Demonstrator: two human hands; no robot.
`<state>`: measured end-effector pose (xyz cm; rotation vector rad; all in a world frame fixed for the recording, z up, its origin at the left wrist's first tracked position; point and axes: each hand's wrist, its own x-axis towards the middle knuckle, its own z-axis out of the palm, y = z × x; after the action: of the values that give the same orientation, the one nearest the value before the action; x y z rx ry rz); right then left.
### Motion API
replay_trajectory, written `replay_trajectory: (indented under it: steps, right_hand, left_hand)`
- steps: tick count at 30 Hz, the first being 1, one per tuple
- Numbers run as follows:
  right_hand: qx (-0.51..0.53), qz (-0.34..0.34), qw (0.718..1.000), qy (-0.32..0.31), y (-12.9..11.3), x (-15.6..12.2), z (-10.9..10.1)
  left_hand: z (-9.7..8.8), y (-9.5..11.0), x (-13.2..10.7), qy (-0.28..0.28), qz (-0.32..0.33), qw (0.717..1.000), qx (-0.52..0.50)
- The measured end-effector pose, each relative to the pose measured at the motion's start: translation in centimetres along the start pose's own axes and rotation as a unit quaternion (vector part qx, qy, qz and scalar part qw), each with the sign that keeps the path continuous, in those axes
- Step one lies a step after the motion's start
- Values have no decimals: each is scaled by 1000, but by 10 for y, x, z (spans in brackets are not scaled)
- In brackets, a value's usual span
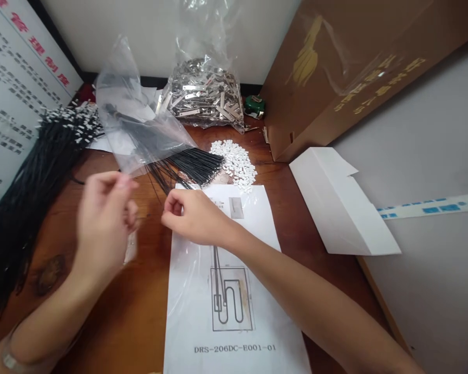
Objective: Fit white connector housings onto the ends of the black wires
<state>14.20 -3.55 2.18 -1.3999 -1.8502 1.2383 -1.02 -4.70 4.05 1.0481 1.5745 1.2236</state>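
Observation:
My left hand [105,223] is raised over the wooden table, blurred by motion, its fingers curled in and the thumb near the fingertips. Anything in it is too smeared to make out. My right hand [195,215] is closed in a pinch above the top left of a printed drawing sheet [191,311]; what it pinches is hidden. Just beyond it lies a bundle of black wires [197,163], partly inside a clear plastic bag [140,140]. The wire ends point right, beside a pile of small white connectors [237,161].
A clear bag of flat metal strips [203,96] stands at the back, with a green tape measure [255,106] beside it. A large bundle of black wires with white ends [27,192] lies left. A brown box [335,67] and a folded white card [335,202] stand right.

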Motion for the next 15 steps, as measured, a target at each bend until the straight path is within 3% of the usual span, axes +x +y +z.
replay_trajectory:
  steps: [3,7,11,15]
  right_hand:
    - [7,-29,998,49,8,-4,13]
    - [-51,-112,987,103,21,-10,33]
    - [-124,-256,927,242,33,-16,41]
    - [-193,-226,887,352,40,-15,33]
  left_hand:
    - [4,-13,16,-48,-79,994,59]
    - [7,-25,27,-127,-62,987,78]
    - [2,-30,28,-166,-61,982,70]
    - [-2,-32,29,-169,-69,982,54]
